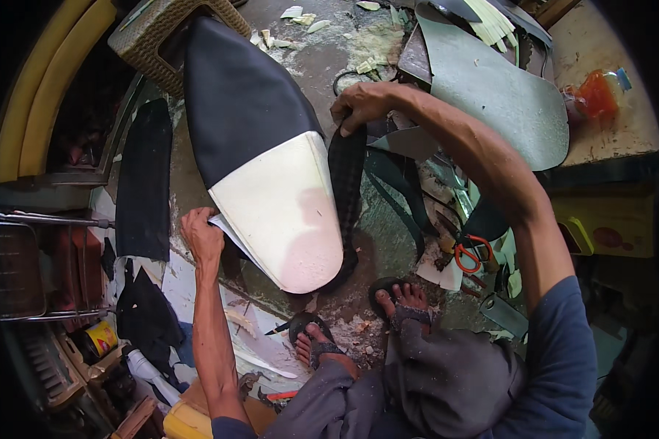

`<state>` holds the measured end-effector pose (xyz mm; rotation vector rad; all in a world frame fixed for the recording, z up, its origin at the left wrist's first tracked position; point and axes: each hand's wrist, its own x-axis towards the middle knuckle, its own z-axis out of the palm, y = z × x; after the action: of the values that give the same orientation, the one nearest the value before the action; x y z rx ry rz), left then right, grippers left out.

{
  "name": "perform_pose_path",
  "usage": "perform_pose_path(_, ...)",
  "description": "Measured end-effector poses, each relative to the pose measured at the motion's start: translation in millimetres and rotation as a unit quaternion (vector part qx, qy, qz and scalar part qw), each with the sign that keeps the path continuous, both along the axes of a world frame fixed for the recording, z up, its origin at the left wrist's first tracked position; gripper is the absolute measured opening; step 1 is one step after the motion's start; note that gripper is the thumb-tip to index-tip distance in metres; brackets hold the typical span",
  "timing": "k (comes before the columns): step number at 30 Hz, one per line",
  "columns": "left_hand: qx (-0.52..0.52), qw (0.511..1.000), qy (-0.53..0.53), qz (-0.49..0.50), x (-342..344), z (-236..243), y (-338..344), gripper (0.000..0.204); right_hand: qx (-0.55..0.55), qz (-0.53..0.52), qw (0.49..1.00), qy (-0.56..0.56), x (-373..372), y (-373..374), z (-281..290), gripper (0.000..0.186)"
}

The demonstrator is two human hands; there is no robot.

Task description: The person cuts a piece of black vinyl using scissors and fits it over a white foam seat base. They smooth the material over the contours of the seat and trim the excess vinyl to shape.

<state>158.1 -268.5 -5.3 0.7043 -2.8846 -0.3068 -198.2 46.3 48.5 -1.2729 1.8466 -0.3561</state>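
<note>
Head view: what has the right hand (pixel 362 106) got?

"Its fingers look closed on the dark flap (pixel 346 175), perhaps to keep it clear of the seat (pixel 263 157), which lies between both grips."

"And the left hand (pixel 202 233)?"

"Curled at the pale edge (pixel 232 234) just beside it, seemingly steadying that side; whether it pinches, I can't tell."
</note>
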Motion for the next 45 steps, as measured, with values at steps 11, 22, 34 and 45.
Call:
perform_pose_path(11,0.007,0.999,0.038,0.023,2.8,-2.3,-4.5,0.029,-0.213,-0.085,0.955,0.187,21.8,-6.7,-65.6,0.024)
perform_pose_path(22,0.010,0.995,0.051,0.085,-5.2,-15.8,-6.4,0.028,-0.292,-0.362,0.850,0.246,90.4,-19.2,-90.9,0.019)
perform_pose_path(34,0.419,0.836,0.137,0.327,0.7,-59.5,-20.4,0.045,-0.215,-0.585,0.781,0.036,147.6,-54.0,-96.3,0.029)
perform_pose_path(45,0.714,0.615,0.116,0.313,-17.4,-44.4,20.0,0.046,-0.132,-0.639,0.750,-0.108,139.4,-54.5,-103.8,0.051)
